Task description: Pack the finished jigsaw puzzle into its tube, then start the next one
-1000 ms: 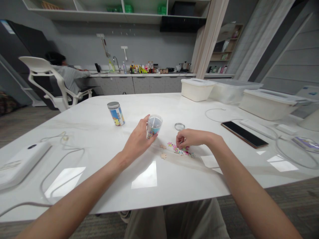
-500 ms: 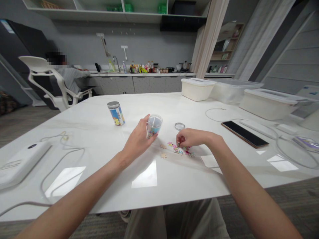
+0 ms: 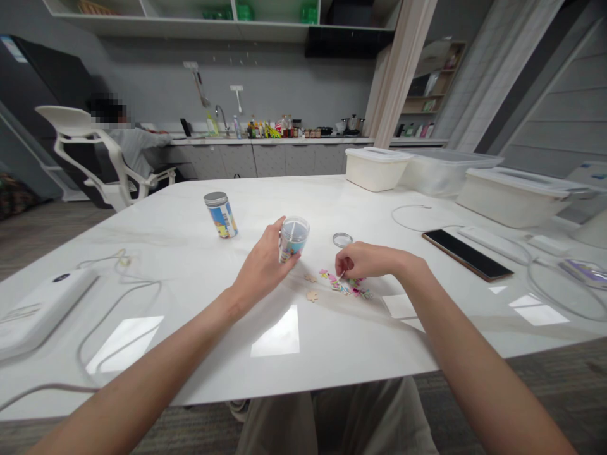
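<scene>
My left hand (image 3: 260, 258) is wrapped round a clear jar (image 3: 294, 235) with a colourful printed label, its mouth uncovered and tilted slightly. Just right of it, my right hand (image 3: 355, 260) is closed in a pinch over a small pile of colourful jigsaw puzzle pieces (image 3: 351, 291), with one small pale piece (image 3: 340, 276) at its fingertips. Two plain wooden-backed pieces lie nearer the jar, one of them a tan puzzle piece (image 3: 312, 296). Behind my right hand rests a round silver-rimmed lid (image 3: 342, 239). Part of the pile is hidden under that hand.
A second labelled jar (image 3: 221, 216) with a metal lid stands at the left. On the right lie a dark phone-like slab (image 3: 467, 254), cables and several storage bins (image 3: 377, 170). A white device (image 3: 45, 309) sits front left. One person sits at the far counter.
My right fingers have shifted slightly at the pile, and the piece between them has turned. My left hand and the jar have stayed in place.
</scene>
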Tool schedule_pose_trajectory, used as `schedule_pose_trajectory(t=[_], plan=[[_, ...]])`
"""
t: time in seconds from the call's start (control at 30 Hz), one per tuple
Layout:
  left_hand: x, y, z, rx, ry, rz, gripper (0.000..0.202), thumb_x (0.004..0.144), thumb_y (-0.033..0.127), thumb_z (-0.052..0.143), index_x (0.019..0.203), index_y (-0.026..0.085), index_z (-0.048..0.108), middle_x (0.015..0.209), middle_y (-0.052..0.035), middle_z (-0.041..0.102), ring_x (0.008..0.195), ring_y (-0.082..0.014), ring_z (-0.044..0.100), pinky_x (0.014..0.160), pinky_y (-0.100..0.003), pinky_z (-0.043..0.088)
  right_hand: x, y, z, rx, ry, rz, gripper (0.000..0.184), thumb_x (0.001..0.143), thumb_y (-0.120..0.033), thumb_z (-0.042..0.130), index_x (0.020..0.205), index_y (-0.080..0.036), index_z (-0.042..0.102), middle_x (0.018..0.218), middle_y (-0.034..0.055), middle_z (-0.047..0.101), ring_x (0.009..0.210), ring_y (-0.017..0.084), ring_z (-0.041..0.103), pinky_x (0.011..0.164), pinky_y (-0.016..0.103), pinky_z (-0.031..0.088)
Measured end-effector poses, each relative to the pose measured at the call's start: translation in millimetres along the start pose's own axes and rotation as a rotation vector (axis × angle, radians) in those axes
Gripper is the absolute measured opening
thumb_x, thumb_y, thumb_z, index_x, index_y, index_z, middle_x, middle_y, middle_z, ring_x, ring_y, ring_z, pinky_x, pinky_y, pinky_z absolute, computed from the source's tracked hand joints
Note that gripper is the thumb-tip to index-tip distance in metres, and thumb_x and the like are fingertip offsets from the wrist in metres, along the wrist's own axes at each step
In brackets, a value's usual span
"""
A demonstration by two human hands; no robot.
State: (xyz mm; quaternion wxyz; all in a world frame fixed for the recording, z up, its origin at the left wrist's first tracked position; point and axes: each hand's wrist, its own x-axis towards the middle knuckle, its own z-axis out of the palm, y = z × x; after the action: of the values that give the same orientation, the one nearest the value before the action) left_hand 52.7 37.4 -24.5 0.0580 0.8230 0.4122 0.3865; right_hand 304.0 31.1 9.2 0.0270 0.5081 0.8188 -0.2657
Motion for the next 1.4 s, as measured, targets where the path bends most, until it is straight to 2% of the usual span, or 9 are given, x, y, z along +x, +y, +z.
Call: schedule_pose_trajectory(t=[0.27,0.47,0.57,0.67,0.77,0.93,1.07,1.2,1.4], plan=[[1,2,-1.4,0.015,-0.017,-0.018,0.065,0.084,0.027,0.060,0.140,0.020,0.028,0.132,-0.0131,0.050,0.115,-0.0266,0.055,0.088,-0.041,0.053,0,0,0,-0.006,-0.014,0.017,0.015,0.070,-0.015,0.057,0.080,-0.018,0.067,0.075,0.0040,0.068,0.068,0.017,0.061,0.059,0.027,0.045],[0,2,-1.4,0.001,-0.008,-0.002,0.066,0.083,0.025,0.061,0.140,0.022,0.028,0.133,-0.0126,0.050,0.115,-0.0265,0.055,0.088,-0.042,0.052,2,-2,0,-0.026,0.018,-0.082,0.031,0.067,-0.011,0.061,0.097,-0.019,0.065,0.093,0.0052,0.068,0.079,0.017,0.062,0.068,0.027,0.048],[0,2,-1.7,0.001,-0.007,0.004,0.066,0.082,0.025,0.061,0.140,0.022,0.028,0.132,-0.0123,0.050,0.115,-0.0265,0.056,0.088,-0.042,0.052,5,-2,2,-0.027,0.003,-0.137,0.024,0.069,-0.010,0.060,0.091,-0.019,0.067,0.092,0.0053,0.068,0.079,0.017,0.062,0.070,0.026,0.048],[0,2,-1.5,0.010,-0.011,0.000,0.066,0.083,0.025,0.061,0.139,0.021,0.028,0.133,-0.0131,0.050,0.115,-0.0262,0.056,0.088,-0.041,0.052,4,-5,1,-0.022,0.028,-0.108,0.017,0.075,-0.017,0.060,0.089,-0.017,0.069,0.086,0.0058,0.069,0.070,0.016,0.060,0.065,0.027,0.046],[0,2,-0.7,0.014,-0.010,0.008,0.066,0.083,0.024,0.061,0.140,0.020,0.028,0.134,-0.0133,0.049,0.114,-0.0258,0.056,0.088,-0.040,0.052,0,-13,-3,0.067,0.132,-0.161,0.017,0.081,-0.024,0.058,0.089,-0.017,0.071,0.083,0.0056,0.069,0.068,0.015,0.058,0.063,0.026,0.045],[0,5,-0.7,0.043,-0.006,0.095,0.066,0.082,0.020,0.061,0.140,0.023,0.029,0.131,-0.0121,0.051,0.116,-0.0267,0.056,0.093,-0.042,0.050,-6,-33,-7,0.467,0.428,-0.474,0.024,0.087,-0.037,0.056,0.088,-0.017,0.069,0.088,0.0059,0.066,0.078,0.015,0.059,0.070,0.028,0.046],[-1,8,-1.7,0.100,-0.032,0.204,0.068,0.082,0.018,0.061,0.141,0.025,0.027,0.128,-0.0113,0.053,0.116,-0.0275,0.055,0.094,-0.043,0.049,4,-40,-1,0.421,0.748,-0.456,0.028,0.088,-0.042,0.055,0.088,-0.018,0.070,0.088,0.0052,0.059,0.077,0.015,0.054,0.067,0.029,0.044],[-1,7,-1.8,0.146,-0.076,0.292,0.070,0.083,0.018,0.061,0.143,0.026,0.025,0.129,-0.0117,0.053,0.114,-0.0277,0.056,0.092,-0.044,0.050,14,-34,7,0.245,0.748,-0.413,0.029,0.090,-0.042,0.056,0.084,-0.019,0.072,0.086,0.0037,0.049,0.076,0.015,0.049,0.065,0.028,0.042],[-1,5,-1.3,0.169,-0.078,0.357,0.067,0.084,0.016,0.061,0.141,0.023,0.027,0.124,-0.0118,0.055,0.109,-0.0268,0.058,0.090,-0.044,0.051,17,-28,11,0.184,0.769,-0.467,0.014,0.083,-0.031,0.066,0.079,-0.020,0.073,0.083,0.0022,0.047,0.076,0.014,0.049,0.065,0.029,0.041]])
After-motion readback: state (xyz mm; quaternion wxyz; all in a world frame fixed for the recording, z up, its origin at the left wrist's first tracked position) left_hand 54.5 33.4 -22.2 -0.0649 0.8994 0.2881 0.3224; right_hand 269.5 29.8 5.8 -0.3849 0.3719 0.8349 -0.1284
